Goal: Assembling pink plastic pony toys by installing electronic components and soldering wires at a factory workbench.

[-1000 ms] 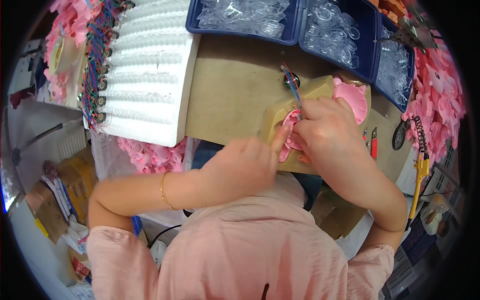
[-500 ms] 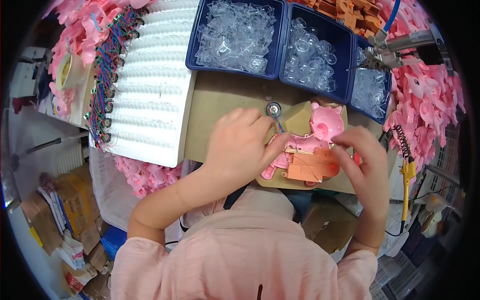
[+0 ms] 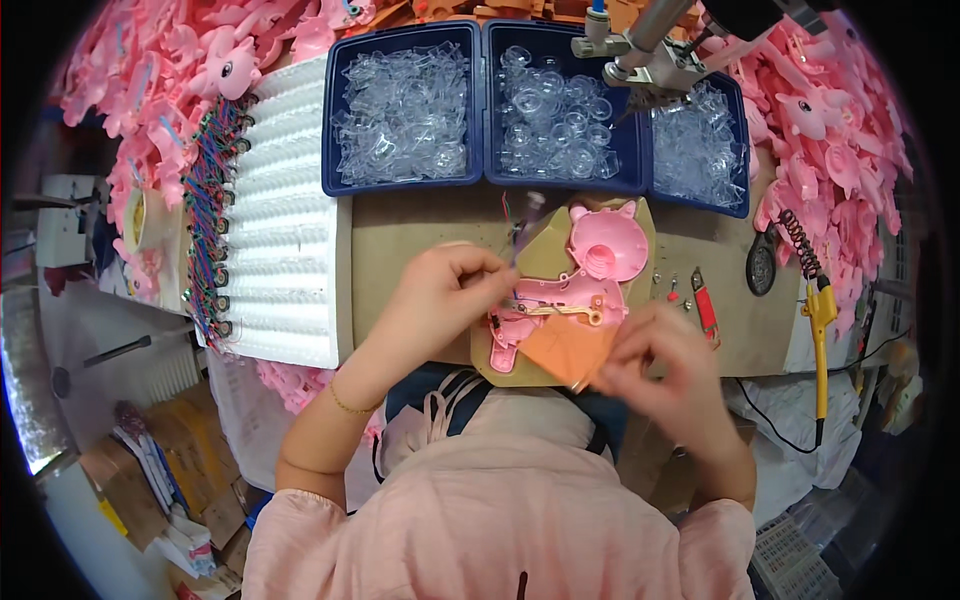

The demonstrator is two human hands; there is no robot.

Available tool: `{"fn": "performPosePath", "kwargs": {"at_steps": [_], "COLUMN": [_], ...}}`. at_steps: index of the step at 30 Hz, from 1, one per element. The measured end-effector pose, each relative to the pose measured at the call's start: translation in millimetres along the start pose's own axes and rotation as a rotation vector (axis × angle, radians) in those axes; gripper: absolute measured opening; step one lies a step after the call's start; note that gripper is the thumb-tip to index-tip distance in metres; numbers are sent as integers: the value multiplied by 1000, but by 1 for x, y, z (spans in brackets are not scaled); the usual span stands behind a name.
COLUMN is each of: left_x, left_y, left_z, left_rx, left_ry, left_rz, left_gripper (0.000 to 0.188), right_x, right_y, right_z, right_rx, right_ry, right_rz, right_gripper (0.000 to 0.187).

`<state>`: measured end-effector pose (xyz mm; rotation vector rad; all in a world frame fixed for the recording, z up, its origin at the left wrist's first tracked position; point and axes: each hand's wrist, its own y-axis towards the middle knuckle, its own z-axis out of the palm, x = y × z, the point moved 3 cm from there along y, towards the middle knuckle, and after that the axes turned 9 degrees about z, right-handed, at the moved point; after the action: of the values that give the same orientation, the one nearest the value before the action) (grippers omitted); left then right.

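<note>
A pink animal-shaped plastic shell half [image 3: 607, 243] lies hollow side up in a tan holder [image 3: 640, 215] on the table before me. My left hand [image 3: 445, 300] is closed in a pinch on thin wires [image 3: 515, 240] at the shell's left. A small part at their upper end is smeared by motion. My right hand [image 3: 665, 365], partly blurred, has its fingers closed at the right corner of an orange plastic housing [image 3: 565, 348]. That housing sits tilted over the shell's lower part. A tan strip-like piece [image 3: 560, 310] shows inside the shell, just above the housing.
Blue bins [image 3: 405, 180] of clear plastic parts line the back. White ribbed foam [image 3: 290, 220] with wired round parts [image 3: 205, 220] is at left. Pink shells [image 3: 820, 120] heap on both sides. Right are red-handled cutters [image 3: 706, 312], a yellow soldering iron [image 3: 820, 320] and a metal arm overhead [image 3: 650, 50].
The view has shifted. The orange housing has turned and tilted, with my right hand now at its corner. My left fingers have gone from lying over the wires to pinching them.
</note>
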<state>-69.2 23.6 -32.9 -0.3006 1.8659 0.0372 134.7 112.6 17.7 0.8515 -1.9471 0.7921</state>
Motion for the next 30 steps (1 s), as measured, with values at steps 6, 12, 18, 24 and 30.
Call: {"fn": "performPosePath", "kwargs": {"at_steps": [6, 12, 18, 24, 30], "left_x": [11, -2, 7, -31, -22], "left_y": [-3, -14, -29, -12, 14], "left_z": [4, 5, -7, -6, 21], "left_rx": [22, -64, -127, -438, 49], "left_ry": [-261, -110, -17, 329, -142], "left_rz": [-249, -4, 78, 369, 96], "left_gripper": [19, 17, 18, 19, 23], "right_x": [-5, 7, 11, -4, -1], "right_y": [-7, 94, 93, 36, 40], "right_z": [27, 28, 33, 18, 4], "right_rx": [199, 7, 281, -220, -361], "right_ry": [-120, 216, 519, 365, 392], "right_rz": [-45, 348, 353, 45, 60], "right_gripper": [13, 24, 12, 10, 10]}}
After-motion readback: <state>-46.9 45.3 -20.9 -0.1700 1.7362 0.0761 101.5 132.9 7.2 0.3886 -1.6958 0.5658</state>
